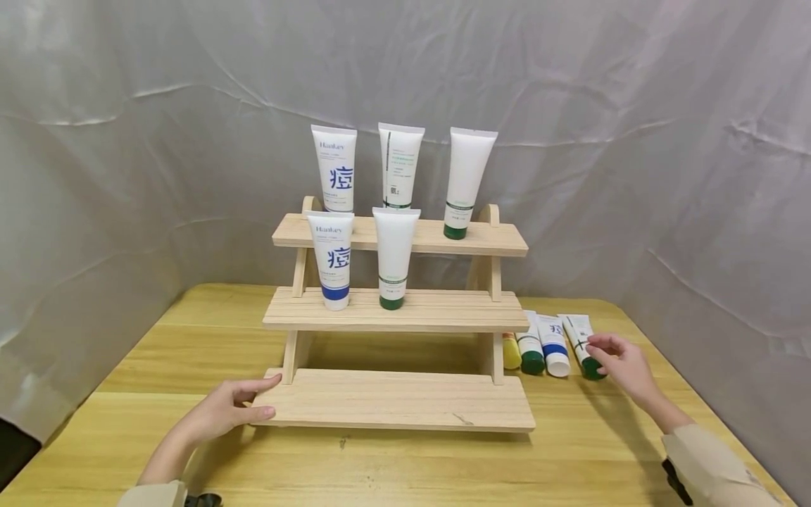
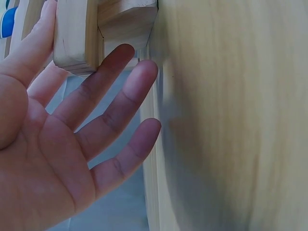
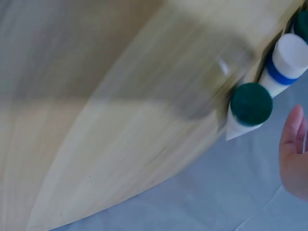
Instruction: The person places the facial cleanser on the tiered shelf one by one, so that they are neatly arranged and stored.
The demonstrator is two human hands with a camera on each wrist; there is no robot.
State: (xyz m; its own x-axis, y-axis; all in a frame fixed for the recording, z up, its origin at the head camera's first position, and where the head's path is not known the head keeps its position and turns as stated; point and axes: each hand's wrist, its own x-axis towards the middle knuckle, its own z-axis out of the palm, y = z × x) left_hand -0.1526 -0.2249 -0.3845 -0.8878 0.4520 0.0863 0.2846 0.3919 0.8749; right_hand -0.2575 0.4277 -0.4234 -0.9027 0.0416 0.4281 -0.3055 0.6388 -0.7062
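A three-tier wooden display stand [image 1: 399,398] stands on the table. At the left end of its bottom board, my left hand [image 1: 218,412] holds the edge between thumb and index finger; the other fingers [image 2: 115,113] spread out below, as the left wrist view shows. My right hand [image 1: 624,366] hovers beside the rightmost lying tube [image 1: 578,331], white with a green cap [image 3: 251,104]. Its fingers are loosely bent, and a gap shows between hand and tube in the right wrist view. Left of that tube lies a white-and-blue tube [image 1: 554,345].
Also lying there are another green-capped tube [image 1: 529,345] and a yellow-ended tube [image 1: 510,351], partly behind the stand. Three tubes stand on the top tier, among them a white one [image 1: 469,176]. A blue-banded tube [image 1: 334,257] and a green-capped tube [image 1: 394,257] stand on the middle tier.
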